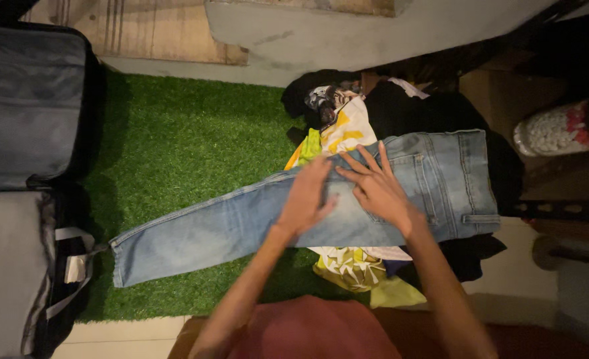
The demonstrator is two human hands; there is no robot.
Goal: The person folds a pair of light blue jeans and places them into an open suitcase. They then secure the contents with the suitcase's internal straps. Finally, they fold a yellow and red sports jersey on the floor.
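Both the left hand (305, 196) and right hand (376, 188) press flat, fingers spread and gripping nothing, on the folded light-blue denim jeans (241, 223); the uneven clothes pile (401, 113) at 1 o'clock could skew them.

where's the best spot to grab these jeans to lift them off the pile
Probably the waistband end of the jeans, coming from the right: it is the widest, thickest part and lies on the clothes pile, with its edge exposed. Both hands, left hand and right hand, rest flat mid-thigh.

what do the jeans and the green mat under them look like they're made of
Jeans: faded light-blue denim, matte, with visible seams and a stitched back pocket. Green mat: looks like artificial turf, probably plastic, with short dense blades. Both hands, left hand and right hand, lie flat on the jeans.
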